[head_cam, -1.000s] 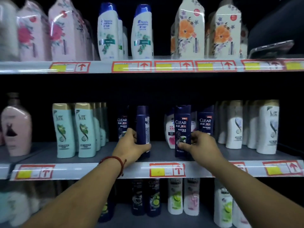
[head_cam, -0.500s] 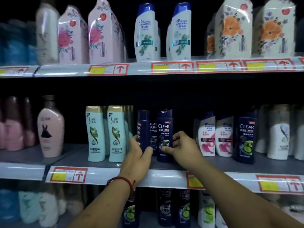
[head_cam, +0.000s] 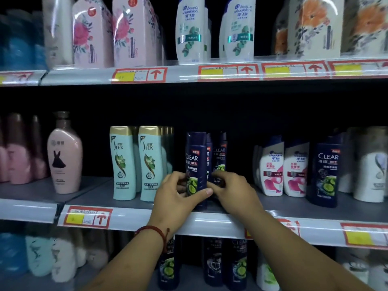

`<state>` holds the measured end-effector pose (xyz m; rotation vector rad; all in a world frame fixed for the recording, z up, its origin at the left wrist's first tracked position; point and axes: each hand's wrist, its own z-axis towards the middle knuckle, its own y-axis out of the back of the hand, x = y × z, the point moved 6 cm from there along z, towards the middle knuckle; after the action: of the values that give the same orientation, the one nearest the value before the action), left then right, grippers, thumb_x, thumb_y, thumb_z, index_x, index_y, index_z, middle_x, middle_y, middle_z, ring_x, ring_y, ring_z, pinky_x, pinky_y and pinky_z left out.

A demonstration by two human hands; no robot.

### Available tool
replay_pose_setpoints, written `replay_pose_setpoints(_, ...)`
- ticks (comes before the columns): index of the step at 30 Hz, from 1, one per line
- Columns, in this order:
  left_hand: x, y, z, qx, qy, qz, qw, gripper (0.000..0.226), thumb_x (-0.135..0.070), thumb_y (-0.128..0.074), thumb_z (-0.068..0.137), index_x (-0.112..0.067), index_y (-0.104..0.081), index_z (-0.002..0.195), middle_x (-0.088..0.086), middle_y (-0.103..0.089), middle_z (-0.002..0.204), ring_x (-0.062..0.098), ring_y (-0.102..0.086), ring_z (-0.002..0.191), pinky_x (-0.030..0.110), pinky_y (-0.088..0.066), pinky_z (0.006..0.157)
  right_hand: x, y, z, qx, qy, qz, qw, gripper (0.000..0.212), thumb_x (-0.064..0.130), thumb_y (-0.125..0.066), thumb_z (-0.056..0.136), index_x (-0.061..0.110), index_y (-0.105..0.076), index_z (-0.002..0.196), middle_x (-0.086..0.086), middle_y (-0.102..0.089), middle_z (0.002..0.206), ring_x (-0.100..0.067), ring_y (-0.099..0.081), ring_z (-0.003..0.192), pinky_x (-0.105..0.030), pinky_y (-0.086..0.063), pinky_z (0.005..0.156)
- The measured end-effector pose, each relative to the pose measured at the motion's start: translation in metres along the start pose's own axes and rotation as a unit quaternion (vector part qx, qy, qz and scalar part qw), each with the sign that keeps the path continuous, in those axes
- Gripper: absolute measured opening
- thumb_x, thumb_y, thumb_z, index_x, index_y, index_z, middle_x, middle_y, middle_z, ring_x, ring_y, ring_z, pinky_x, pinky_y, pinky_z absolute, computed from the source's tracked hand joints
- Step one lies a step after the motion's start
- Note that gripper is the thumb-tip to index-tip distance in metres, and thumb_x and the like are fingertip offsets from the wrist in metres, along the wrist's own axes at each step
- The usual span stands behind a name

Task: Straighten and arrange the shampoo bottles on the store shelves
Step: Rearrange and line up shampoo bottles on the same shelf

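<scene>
Dark blue Clear shampoo bottles stand in a tight group on the middle shelf [head_cam: 231,219]. My left hand [head_cam: 178,196] grips the front Clear bottle [head_cam: 195,156] low down, thumb across its label. My right hand [head_cam: 231,190] pinches the lower part of the Clear bottle behind it [head_cam: 219,154]. A third dark bottle shows as a thin strip between the two. Both held bottles are upright and close together. Another Clear bottle [head_cam: 326,173] stands alone further right.
Teal Slek bottles [head_cam: 136,164] stand left of my hands and a pink bottle [head_cam: 64,156] further left. White and pink Head & Shoulders bottles [head_cam: 283,169] are on the right. The top shelf carries floral boxes and white bottles. More bottles fill the bottom shelf.
The view has shifted left. My hands have drawn together, bringing the two Clear bottles side by side. The left bottle has turned so its label faces front.
</scene>
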<state>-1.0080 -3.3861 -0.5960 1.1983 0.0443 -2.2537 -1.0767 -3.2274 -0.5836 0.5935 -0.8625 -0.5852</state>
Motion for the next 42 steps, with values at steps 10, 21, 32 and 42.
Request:
replay_pose_setpoints(10,-0.007,-0.016,-0.014,-0.043,0.004,0.09,0.995,0.053,-0.065,-0.082,0.055,-0.035,-0.052,0.086,-0.015,-0.066,0.08,-0.001,-0.063,0.072,0.029,-0.056,0.067,-0.001,0.008,-0.013,0.013,-0.004,0.186,0.982,0.065,0.092,-0.029,0.078,0.041,-0.065,0.093,0.013,-0.07,0.089,-0.011,-0.067,0.089,-0.044,-0.053,0.087)
replay_pose_setpoints(21,-0.021,-0.027,-0.011,-0.05,-0.101,0.153,0.982,0.02,-0.038,-0.053,0.083,-0.035,-0.041,0.099,-0.017,-0.044,0.1,0.001,-0.05,0.083,0.027,-0.043,0.067,-0.014,0.011,-0.009,-0.027,-0.05,0.238,0.97,0.041,0.053,-0.069,0.059,0.037,-0.068,0.097,0.014,-0.065,0.102,-0.008,-0.067,0.088,-0.04,-0.058,0.082)
replay_pose_setpoints(32,-0.004,-0.024,0.01,-0.14,-0.017,0.16,0.977,0.052,-0.044,-0.066,0.08,-0.029,-0.033,0.117,-0.007,-0.042,0.119,0.015,-0.049,0.109,0.028,-0.04,0.084,-0.035,0.006,0.007,-0.083,-0.092,0.143,0.982,0.049,0.039,-0.072,0.088,0.017,-0.06,0.13,-0.001,-0.066,0.117,-0.017,-0.064,0.099,-0.027,-0.052,0.08)
replay_pose_setpoints(42,0.011,-0.025,0.021,-0.022,0.02,0.191,0.981,0.054,-0.047,-0.073,0.08,-0.025,-0.047,0.122,-0.004,-0.05,0.118,0.016,-0.057,0.102,0.034,-0.05,0.089,-0.041,0.001,0.011,-0.023,-0.154,0.035,0.987,0.044,0.03,-0.073,0.089,0.007,-0.062,0.125,-0.008,-0.068,0.12,-0.027,-0.063,0.109,-0.029,-0.047,0.086)
